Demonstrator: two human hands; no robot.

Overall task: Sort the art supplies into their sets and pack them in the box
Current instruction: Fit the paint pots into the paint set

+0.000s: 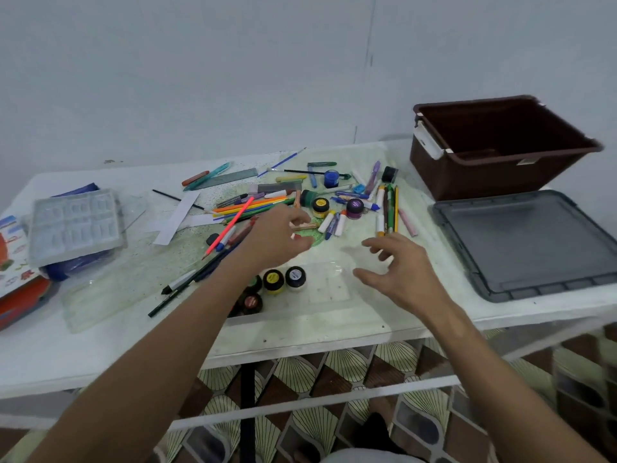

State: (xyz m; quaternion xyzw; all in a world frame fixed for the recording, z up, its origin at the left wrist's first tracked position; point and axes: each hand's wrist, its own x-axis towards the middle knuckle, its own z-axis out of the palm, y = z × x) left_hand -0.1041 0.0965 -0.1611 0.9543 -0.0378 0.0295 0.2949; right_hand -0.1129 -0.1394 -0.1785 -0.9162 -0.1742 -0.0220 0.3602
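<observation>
Pencils, markers, crayons and brushes lie in a loose pile (253, 205) across the middle of the white table. Among them stand paint pots: yellow (320, 205), purple (355, 207) and blue (331, 178). Several more pots (283, 279) sit in a clear plastic tray (334, 292) near the front edge. My left hand (277, 235) is over the pile with its fingers curled at a tan crayon (305, 225); blur hides whether it holds the crayon. Above the tray's right part, my right hand (400, 269) hovers with spread fingers and holds nothing. The brown box (500, 175) stands open at the back right.
The box's grey lid (527, 242) lies flat in front of the box. At the left are a clear moulded insert (75, 225) on a blue bag and a colourful carton (13, 289). A clear ruler and paper strips lie between them and the pile.
</observation>
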